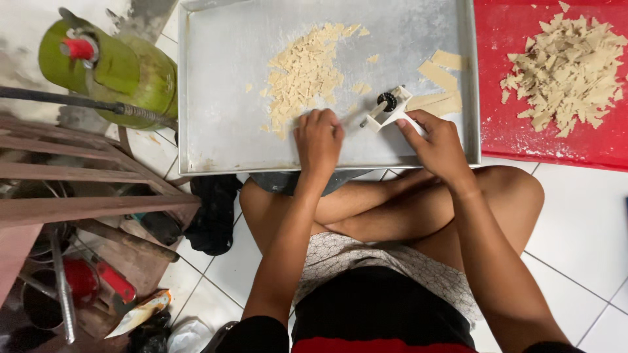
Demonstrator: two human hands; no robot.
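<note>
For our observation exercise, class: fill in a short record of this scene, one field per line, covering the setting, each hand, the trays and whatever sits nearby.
Setting: person sitting cross-legged on a white tiled floor
Left hand: fingers down on the metal tray, at the edge of the cut dough pieces
Right hand: holds a white wheel cutter
Beside cutter: dough strips
Red tray: larger dough pile
Nearby: green gas cylinder
</note>
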